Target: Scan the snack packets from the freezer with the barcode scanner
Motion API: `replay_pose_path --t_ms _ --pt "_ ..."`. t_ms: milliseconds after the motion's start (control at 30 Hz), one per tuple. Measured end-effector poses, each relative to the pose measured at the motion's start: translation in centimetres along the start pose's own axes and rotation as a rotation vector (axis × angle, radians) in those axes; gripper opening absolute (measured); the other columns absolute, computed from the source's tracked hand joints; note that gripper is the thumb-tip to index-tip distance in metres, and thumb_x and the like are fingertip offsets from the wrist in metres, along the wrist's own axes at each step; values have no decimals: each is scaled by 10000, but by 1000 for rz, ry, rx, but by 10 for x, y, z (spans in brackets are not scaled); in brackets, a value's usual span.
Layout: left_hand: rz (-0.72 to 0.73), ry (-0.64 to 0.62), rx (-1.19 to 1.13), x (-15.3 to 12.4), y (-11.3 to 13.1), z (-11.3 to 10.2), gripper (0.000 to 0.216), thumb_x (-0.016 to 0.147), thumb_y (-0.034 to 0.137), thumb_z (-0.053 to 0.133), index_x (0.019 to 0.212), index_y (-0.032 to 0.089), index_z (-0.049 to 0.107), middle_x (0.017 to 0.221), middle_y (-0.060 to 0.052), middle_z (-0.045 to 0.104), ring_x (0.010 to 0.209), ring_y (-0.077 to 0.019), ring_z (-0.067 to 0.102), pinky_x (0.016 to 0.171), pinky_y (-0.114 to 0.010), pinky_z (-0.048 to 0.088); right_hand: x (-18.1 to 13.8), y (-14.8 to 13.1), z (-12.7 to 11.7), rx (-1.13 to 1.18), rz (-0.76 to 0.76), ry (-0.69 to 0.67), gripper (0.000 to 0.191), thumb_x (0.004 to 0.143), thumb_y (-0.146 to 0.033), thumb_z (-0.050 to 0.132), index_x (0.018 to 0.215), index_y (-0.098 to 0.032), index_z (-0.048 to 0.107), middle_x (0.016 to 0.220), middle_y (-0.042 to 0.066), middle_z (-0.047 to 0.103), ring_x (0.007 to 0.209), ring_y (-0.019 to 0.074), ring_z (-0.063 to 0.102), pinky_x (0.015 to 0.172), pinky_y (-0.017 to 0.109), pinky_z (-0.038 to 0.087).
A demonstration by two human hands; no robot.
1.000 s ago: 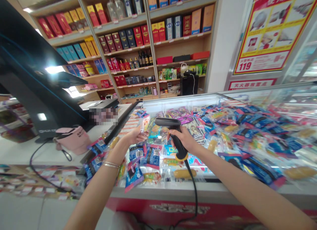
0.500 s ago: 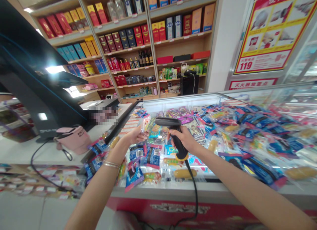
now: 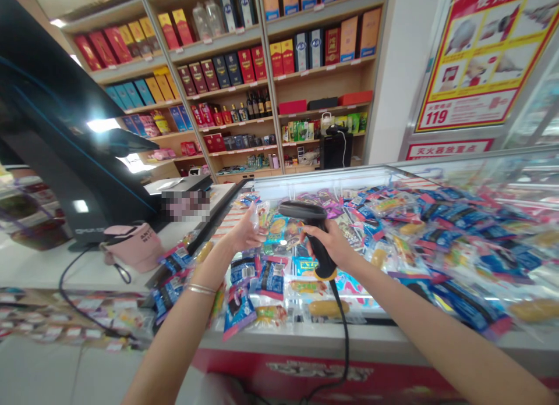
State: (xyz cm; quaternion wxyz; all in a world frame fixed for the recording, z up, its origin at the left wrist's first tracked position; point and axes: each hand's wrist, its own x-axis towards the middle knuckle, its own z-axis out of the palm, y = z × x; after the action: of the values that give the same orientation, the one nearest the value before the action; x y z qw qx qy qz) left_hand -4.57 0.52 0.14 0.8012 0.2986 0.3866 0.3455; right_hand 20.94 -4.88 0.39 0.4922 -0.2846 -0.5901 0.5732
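My left hand (image 3: 244, 235) is closed on a small clear snack packet (image 3: 258, 212), held up above the glass lid of a freezer. My right hand (image 3: 332, 245) grips a black barcode scanner (image 3: 305, 214) by its handle; the scanner's head points left at the packet, a short gap away. A black cable (image 3: 343, 329) hangs from the scanner's yellow-ringed base down over the counter's front edge. A thin bracelet sits on my left wrist.
Many wrapped snacks cover the freezer lid (image 3: 393, 230). A pile of blue packets (image 3: 238, 286) lies under my left arm. A black till screen (image 3: 56, 137) stands at the left with a pink cap (image 3: 135, 248) beside it. Shelves of boxed bottles (image 3: 244, 61) fill the back wall.
Both hands have shifted slightly to the right and up, the packet now a little closer to the scanner's head. The view has also drifted a bit.
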Motion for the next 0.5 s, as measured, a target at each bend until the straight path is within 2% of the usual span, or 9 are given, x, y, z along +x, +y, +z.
replay_pose_path --t_ms 133,333,500 --pt "10 -17 7 0 -4 2 717 710 822 339 742 134 540 598 2 426 375 -23 275 272 -129 160 -3 -6 -1 -101 -60 -10 218 744 -370 607 646 -176 588 466 1 566 366 119 496 401 237 406" --pt "22 -34 14 0 -6 1 804 644 884 286 720 126 543 605 -13 453 378 -20 249 258 -135 158 -8 -7 2 -368 -163 -3 100 732 -262 647 682 -183 609 452 -11 546 406 140 513 472 259 401" --pt "53 -103 48 -3 -8 15 803 660 873 282 707 116 547 612 -14 452 388 -25 247 266 -137 156 -12 -14 8 -392 -205 38 129 702 -220 674 619 -200 577 452 -10 525 440 146 493 475 255 349"
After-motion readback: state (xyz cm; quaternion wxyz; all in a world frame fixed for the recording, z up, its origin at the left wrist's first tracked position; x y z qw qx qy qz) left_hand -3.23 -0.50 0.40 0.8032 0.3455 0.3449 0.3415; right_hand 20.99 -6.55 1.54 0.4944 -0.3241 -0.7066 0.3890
